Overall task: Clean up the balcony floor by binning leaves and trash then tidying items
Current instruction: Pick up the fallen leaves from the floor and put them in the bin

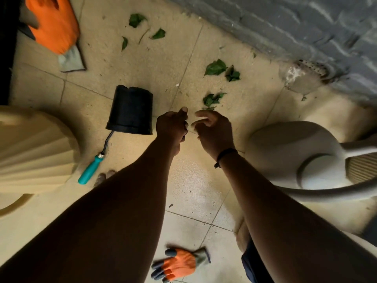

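Both bare arms reach out over the cream tiled balcony floor (189,201), and the hands hang close together above a tile joint near its middle. The left hand (172,127) is curled into a loose fist with the thumb up; I cannot tell whether anything small sits inside it. The right hand (214,129) has its fingers bent and slightly spread, holding nothing visible, poised as if about to pinch at the nearest litter.

That litter is the crumpled green leaves (212,99), just beyond the fingertips. More lie farther on: a larger flat green leaf pair (221,69) towards the grey rough wall (285,23), and a scatter of small green leaf scraps (142,27) near the floor's far edge. None is binned yet, so the task looks early, and no bin is in view.

A black plastic flowerpot (130,111) lies tipped beside the left hand, its rim towards the person, and a hand tool with a teal handle and dark metal shank (95,162) rests touching that rim; both probably await tidying. One orange-and-grey work glove (177,264) lies at the floor's near edge, another orange glove with a grey cuff (57,31) at the far left corner. A beige ribbed plastic object (34,152) stands at the left edge, a pale plastic chair (306,156) at the right.
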